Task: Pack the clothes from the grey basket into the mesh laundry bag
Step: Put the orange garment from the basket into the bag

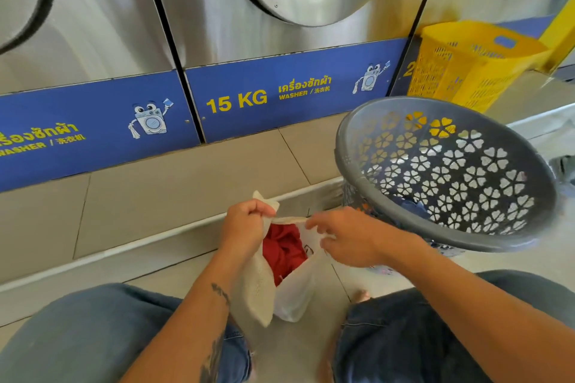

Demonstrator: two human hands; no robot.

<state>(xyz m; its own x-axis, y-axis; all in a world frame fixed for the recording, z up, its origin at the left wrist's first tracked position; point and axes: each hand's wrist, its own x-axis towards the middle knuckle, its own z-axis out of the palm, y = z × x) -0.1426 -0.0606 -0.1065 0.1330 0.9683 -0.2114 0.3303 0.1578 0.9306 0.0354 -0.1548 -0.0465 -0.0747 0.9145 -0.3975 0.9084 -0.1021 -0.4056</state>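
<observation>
White mesh laundry bag [258, 286] is held open above the tiled floor [174, 196], between the knees. Its rim is gripped by the left hand [245, 224] with curled fingers and pinched by the right hand [345, 239]. Red clothing [283, 249] is seen inside. The grey basket [441, 174], tilted at right, contains dark blue clothes [410, 207].

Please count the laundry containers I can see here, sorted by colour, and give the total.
Grey: 1, the grey basket, tilted, with dark blue clothes at the bottom
Yellow: 1, the yellow basket behind it
White: 1, the mesh laundry bag, held open by the left hand and the right hand, with a red garment inside
Total: 3
</observation>
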